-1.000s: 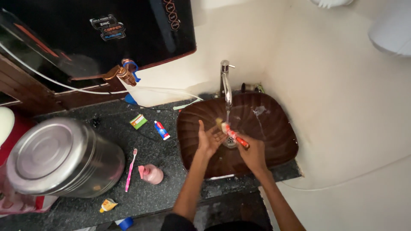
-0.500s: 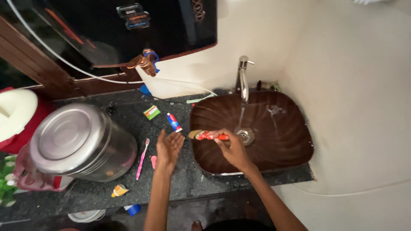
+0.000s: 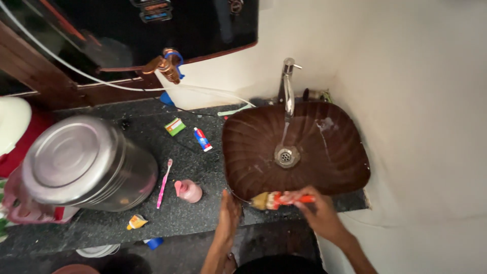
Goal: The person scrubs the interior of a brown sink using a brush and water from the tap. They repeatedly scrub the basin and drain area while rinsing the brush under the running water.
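Pinching orange-handled toothbrush (image 3: 282,199), right hand (image 3: 317,213) holds it over brown ribbed basin's (image 3: 350,175) near rim; left hand (image 3: 227,219) open, fingers together; tap runs; wet grip could drop brush.

I count two hands, left hand (image 3: 228,215) and right hand (image 3: 315,213). Brushes, two: one orange-handled brush (image 3: 276,200) and one pink toothbrush (image 3: 163,182). Tubes, two: one red, white and blue tube (image 3: 203,139) and one small yellow tube (image 3: 135,221). One small green box (image 3: 175,126). One pink bottle (image 3: 188,191) lying down. One steel lidded drum (image 3: 83,163). One brown ribbed basin (image 3: 345,167), one chrome tap (image 3: 288,86), one copper spout (image 3: 163,66).
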